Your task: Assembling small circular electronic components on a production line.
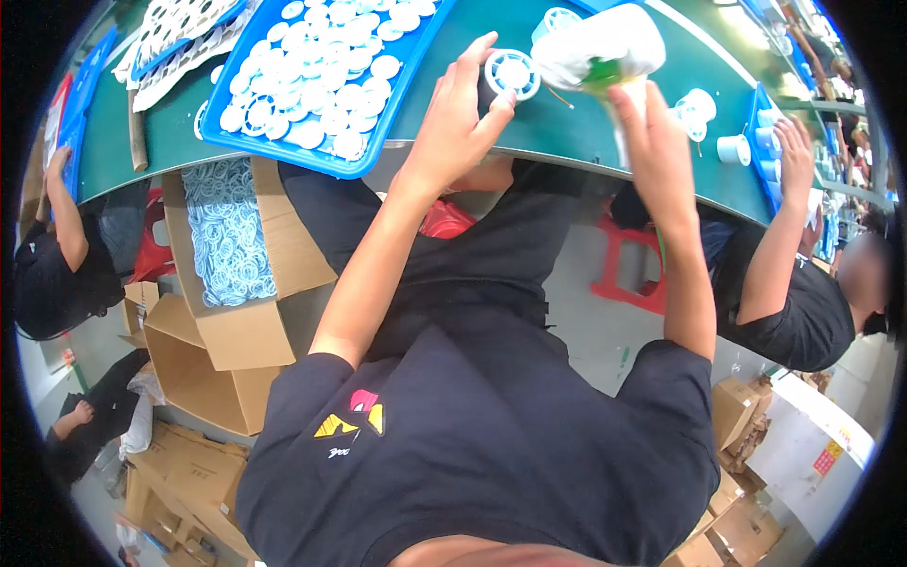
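My left hand (463,118) is closed around a round white plastic part (513,75), with the thumb on its rim. The part's face shows spokes and a central hub, and it rests at the near side of the green table. My right hand (652,137) grips a mallet-like tool (614,42) with a wide white head and a bit of green near the fingers. Motion blurs this tool, so its exact shape cannot be made out. Its head is just right of the round part, above the table. Behind it another white round part (556,21) is partly hidden.
A blue tray (373,156) full of white discs lies left of my hands. Below the table edge stands a carton (293,250) of pale blue rings. White parts (697,106) and a white cup-shaped piece (733,148) lie to the right, near a co-worker's hand (795,156).
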Tool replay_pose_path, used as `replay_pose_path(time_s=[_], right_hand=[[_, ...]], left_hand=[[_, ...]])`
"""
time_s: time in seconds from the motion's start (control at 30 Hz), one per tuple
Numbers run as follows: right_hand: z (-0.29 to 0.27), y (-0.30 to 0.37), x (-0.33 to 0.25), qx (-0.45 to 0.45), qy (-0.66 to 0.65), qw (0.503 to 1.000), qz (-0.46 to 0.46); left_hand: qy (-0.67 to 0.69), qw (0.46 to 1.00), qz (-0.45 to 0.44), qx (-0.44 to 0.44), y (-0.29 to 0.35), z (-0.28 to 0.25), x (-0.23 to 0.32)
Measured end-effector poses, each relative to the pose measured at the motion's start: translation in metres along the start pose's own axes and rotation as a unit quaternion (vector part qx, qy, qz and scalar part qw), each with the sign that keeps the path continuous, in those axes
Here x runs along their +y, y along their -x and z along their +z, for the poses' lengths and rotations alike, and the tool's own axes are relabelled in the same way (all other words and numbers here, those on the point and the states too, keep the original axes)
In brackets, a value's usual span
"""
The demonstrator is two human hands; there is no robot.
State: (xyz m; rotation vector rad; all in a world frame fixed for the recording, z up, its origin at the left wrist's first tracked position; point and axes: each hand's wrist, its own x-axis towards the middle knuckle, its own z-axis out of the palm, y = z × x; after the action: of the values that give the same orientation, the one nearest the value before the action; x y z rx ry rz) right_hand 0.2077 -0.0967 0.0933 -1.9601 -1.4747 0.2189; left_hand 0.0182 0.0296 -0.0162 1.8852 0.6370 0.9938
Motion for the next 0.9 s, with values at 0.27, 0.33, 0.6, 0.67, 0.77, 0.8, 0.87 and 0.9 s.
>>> replay_pose_path(time_s=[0.27,0.33,0.6,0.67,0.77,0.8,0.87,0.9], right_hand=[[-0.008,-0.002,-0.01,-0.014,0.049,0.999,-0.007],[-0.002,0.004,-0.007,0.034,0.027,0.999,0.016],[0.004,0.01,-0.001,0.037,0.037,0.999,0.006],[-0.002,0.008,-0.007,-0.01,0.05,0.999,-0.001],[-0.01,0.004,-0.007,-0.021,0.035,0.997,0.058],[-0.004,0.005,-0.002,-0.015,0.024,0.999,0.016],[-0.002,0.009,-0.003,-0.043,0.027,0.998,0.022],[-0.007,0.006,-0.006,-0.03,0.037,0.999,0.007]], left_hand=[[-0.048,0.997,0.035,0.053,0.001,0.0,0.004],[-0.003,0.999,0.012,0.039,-0.001,0.0,-0.002],[-0.034,0.997,0.055,0.036,-0.002,0.0,-0.001],[-0.016,1.0,0.013,0.017,0.0,-0.002,0.001],[-0.014,1.0,0.0,0.01,-0.001,-0.006,0.001],[-0.028,0.999,0.031,0.02,-0.003,-0.006,0.003],[-0.032,0.999,0.017,0.009,0.001,-0.005,0.002],[-0.037,0.999,0.004,-0.001,0.0,-0.005,0.002]])
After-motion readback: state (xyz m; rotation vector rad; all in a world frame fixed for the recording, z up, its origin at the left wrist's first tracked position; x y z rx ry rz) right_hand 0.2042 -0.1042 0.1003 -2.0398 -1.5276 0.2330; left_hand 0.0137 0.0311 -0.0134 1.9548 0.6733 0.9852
